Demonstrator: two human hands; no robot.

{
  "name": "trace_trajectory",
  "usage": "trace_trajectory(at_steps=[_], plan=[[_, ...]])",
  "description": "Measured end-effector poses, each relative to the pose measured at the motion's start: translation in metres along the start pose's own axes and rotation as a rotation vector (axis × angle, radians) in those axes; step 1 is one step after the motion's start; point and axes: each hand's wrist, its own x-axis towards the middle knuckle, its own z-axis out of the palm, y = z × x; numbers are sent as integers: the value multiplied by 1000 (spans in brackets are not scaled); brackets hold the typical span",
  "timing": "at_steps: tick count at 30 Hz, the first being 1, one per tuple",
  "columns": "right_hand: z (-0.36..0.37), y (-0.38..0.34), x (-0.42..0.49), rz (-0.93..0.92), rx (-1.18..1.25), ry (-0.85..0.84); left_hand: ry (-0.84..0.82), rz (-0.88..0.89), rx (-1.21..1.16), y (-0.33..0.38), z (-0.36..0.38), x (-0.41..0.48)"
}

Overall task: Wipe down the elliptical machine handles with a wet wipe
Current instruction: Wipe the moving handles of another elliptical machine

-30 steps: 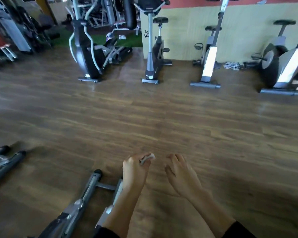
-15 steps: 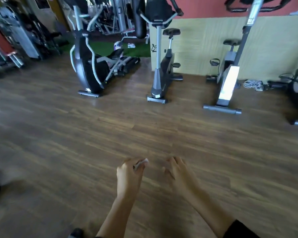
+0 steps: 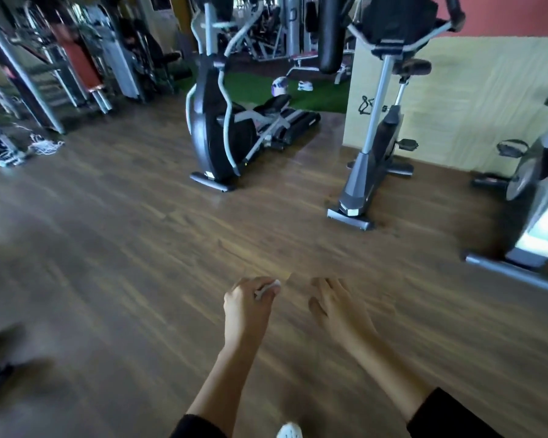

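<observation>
The left hand (image 3: 246, 306) pinches a small crumpled white wet wipe (image 3: 269, 287) over the brown wooden floor (image 3: 124, 248). The right hand (image 3: 332, 306) hangs just beside it, fingers loose, holding nothing. Far ahead stands a black and grey elliptical machine with curved silver handles (image 3: 215, 128). A tall grey exercise bike (image 3: 372, 153) stands to its right.

Brown wood-plank floor (image 3: 140, 232) runs across the gym, glossy near a pale yellow wall (image 3: 475, 90) topped by a red band (image 3: 519, 14). An upright exercise bike (image 3: 366, 172) stands beside that wall, a second bike (image 3: 541, 188) at the right edge. Beyond lie green turf (image 3: 250, 86), a black punching bag (image 3: 329, 42) and weight machines (image 3: 76, 64).
</observation>
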Motion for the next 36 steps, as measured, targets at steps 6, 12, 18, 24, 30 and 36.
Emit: trace_trajectory(at_steps=[6, 12, 18, 24, 30, 36], plan=[[-9, 17, 185, 37, 66, 53, 10, 15, -7, 8, 36, 190], [12, 56, 359, 63, 104, 31, 9, -26, -28, -9, 103, 352], [15, 94, 564, -20, 136, -47, 28, -31, 15, -3, 156, 539], [2, 98, 748, -120, 90, -51, 157, -104, -71, 1, 178, 703], [35, 121, 914, -106, 148, -57, 164, -139, -68, -34, 219, 866], [49, 134, 1084, -94, 112, -44, 82, -112, -55, -45, 251, 1047]])
